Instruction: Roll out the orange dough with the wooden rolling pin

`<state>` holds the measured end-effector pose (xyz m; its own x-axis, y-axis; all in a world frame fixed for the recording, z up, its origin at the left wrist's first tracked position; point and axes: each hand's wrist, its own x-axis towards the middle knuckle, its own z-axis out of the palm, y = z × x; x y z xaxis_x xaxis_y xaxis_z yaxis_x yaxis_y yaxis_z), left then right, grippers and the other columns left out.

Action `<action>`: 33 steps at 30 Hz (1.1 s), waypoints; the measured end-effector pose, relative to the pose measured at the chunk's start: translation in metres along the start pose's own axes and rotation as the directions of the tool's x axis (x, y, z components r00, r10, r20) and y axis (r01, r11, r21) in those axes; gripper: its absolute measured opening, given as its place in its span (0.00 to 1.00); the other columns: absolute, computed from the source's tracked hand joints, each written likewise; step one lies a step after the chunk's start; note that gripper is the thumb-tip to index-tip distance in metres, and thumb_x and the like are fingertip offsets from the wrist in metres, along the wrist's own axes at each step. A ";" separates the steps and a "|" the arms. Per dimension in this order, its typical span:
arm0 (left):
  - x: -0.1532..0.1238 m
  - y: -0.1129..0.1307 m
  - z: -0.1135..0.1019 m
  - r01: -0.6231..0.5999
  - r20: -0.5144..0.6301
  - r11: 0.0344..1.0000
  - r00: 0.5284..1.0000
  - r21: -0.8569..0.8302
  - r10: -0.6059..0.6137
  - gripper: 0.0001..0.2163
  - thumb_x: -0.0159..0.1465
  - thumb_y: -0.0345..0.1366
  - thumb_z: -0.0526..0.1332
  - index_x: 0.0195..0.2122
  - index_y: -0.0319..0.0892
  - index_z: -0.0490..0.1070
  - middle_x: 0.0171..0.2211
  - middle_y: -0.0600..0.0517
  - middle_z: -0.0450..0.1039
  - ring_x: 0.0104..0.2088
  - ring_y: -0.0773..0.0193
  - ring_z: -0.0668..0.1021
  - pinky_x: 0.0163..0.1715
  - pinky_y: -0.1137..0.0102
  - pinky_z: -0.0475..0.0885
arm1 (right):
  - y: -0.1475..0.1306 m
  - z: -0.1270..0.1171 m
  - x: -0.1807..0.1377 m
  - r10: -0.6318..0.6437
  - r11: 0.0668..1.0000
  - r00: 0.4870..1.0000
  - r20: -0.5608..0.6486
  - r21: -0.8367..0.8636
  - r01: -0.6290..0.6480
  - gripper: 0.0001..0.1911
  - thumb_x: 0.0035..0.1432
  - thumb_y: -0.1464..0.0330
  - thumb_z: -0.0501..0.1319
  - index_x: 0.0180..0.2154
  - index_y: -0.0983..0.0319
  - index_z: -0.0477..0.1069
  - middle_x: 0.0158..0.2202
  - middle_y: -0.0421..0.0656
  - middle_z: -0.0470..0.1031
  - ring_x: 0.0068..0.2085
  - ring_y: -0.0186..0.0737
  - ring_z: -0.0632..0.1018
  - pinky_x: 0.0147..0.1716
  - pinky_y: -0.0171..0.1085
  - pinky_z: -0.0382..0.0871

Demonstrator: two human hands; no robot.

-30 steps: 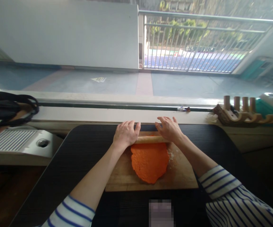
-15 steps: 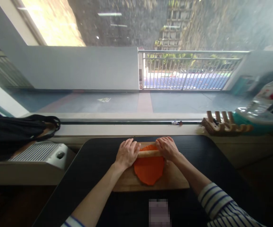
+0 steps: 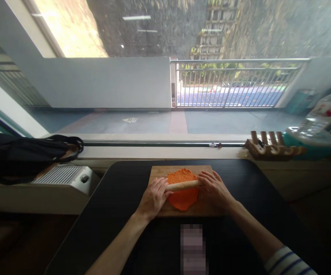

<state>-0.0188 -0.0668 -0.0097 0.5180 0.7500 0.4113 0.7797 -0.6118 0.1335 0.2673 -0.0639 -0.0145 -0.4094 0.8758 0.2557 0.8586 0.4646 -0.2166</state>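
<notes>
A flat sheet of orange dough [image 3: 182,177] lies on a wooden cutting board [image 3: 159,171] set on a black table [image 3: 119,198]. A wooden rolling pin [image 3: 183,186] rests across the middle of the dough. My left hand [image 3: 154,197] lies flat over the pin's left end, fingers stretched forward. My right hand [image 3: 215,188] lies flat over its right end, fingers spread. Both palms press on the pin rather than wrap it.
A black bag [image 3: 19,154] and a white grilled appliance [image 3: 65,176] sit to the left by the window sill. At the right on the sill are a wooden rack [image 3: 270,147] and a clear plastic container [image 3: 320,122]. A blurred patch [image 3: 192,248] covers the table's near edge.
The rolling pin and both hands have come back toward me, from the dough's far edge to its middle. The camera has tilted up, showing more of the window.
</notes>
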 end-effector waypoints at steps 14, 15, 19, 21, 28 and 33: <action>0.011 0.022 0.014 0.151 0.066 0.976 0.984 0.155 -0.163 0.30 0.67 0.51 0.45 0.59 0.30 0.61 0.60 0.36 0.61 0.62 0.46 0.62 0.61 0.54 0.57 | -0.004 -0.001 0.019 0.148 0.988 0.983 0.111 -0.068 -0.141 0.27 0.66 0.56 0.42 0.59 0.63 0.60 0.64 0.47 0.58 0.65 0.48 0.53 0.62 0.58 0.43; 0.016 0.018 0.015 0.162 0.074 0.975 0.982 0.152 -0.175 0.30 0.67 0.51 0.45 0.59 0.30 0.62 0.59 0.36 0.62 0.61 0.46 0.62 0.61 0.54 0.57 | -0.004 0.000 0.024 0.151 0.986 0.983 0.105 -0.082 -0.142 0.27 0.66 0.56 0.42 0.59 0.63 0.61 0.64 0.48 0.58 0.65 0.49 0.53 0.62 0.58 0.43; 0.035 0.000 0.021 0.212 0.091 0.969 0.970 0.123 -0.224 0.30 0.67 0.52 0.42 0.57 0.31 0.64 0.56 0.37 0.67 0.60 0.49 0.65 0.61 0.54 0.56 | 0.000 0.003 0.049 0.164 0.981 0.982 0.088 -0.120 -0.153 0.25 0.67 0.58 0.42 0.57 0.63 0.63 0.62 0.49 0.60 0.65 0.49 0.55 0.61 0.59 0.43; 0.043 -0.007 0.023 0.236 0.101 0.965 0.963 0.113 -0.248 0.30 0.67 0.52 0.42 0.57 0.31 0.65 0.57 0.37 0.66 0.60 0.49 0.65 0.61 0.54 0.56 | 0.002 0.003 0.060 0.174 0.978 0.981 0.090 -0.129 -0.162 0.24 0.67 0.60 0.41 0.57 0.62 0.64 0.61 0.48 0.63 0.64 0.48 0.57 0.61 0.58 0.43; 0.060 -0.021 0.024 0.323 0.174 0.943 0.927 0.076 -0.332 0.31 0.66 0.54 0.44 0.57 0.31 0.64 0.58 0.37 0.64 0.61 0.50 0.63 0.61 0.55 0.55 | 0.007 0.005 0.083 0.225 0.969 0.964 0.144 -0.133 -0.206 0.24 0.65 0.64 0.42 0.57 0.60 0.63 0.62 0.48 0.61 0.63 0.49 0.59 0.59 0.60 0.47; 0.060 -0.020 0.023 0.311 0.167 0.947 0.932 0.085 -0.321 0.30 0.67 0.52 0.43 0.57 0.31 0.65 0.59 0.37 0.63 0.62 0.50 0.62 0.61 0.54 0.56 | 0.004 0.001 0.084 0.243 0.965 0.956 0.163 -0.136 -0.222 0.24 0.65 0.64 0.42 0.57 0.60 0.63 0.62 0.47 0.61 0.63 0.47 0.59 0.60 0.59 0.47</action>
<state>0.0051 -0.0035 -0.0086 0.2911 0.9376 0.1901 0.9292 -0.3244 0.1771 0.2356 0.0114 0.0047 -0.2330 0.9717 0.0382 0.9619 0.2361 -0.1380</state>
